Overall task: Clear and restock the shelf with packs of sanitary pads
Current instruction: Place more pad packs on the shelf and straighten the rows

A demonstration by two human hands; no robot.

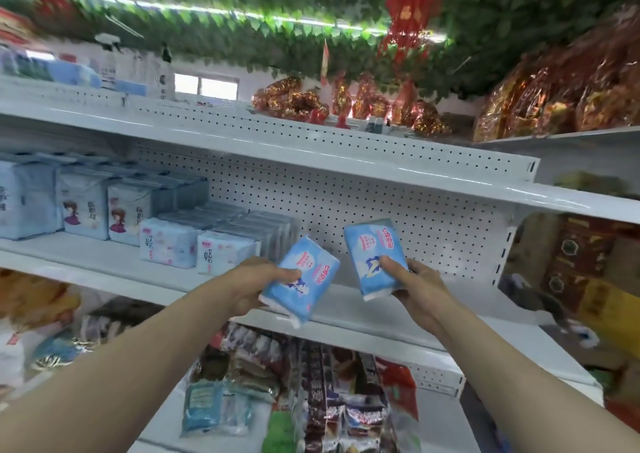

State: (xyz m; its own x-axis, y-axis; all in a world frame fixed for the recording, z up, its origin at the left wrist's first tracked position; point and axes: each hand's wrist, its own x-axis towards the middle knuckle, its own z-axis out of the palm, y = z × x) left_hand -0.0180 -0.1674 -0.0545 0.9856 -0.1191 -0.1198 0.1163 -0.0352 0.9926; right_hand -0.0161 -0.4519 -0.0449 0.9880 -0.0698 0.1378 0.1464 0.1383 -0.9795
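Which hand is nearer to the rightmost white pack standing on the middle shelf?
Left. The left hand, gripping one blue pack, is just right of the white pack; the right hand, gripping the other blue pack, is farther right.

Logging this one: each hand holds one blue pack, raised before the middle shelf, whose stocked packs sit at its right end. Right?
No. The head view shows the stocked packs at the left end of the middle shelf, not its right. The rest stands: the left hand holds one blue pack, the right hand the other pack, before that shelf.
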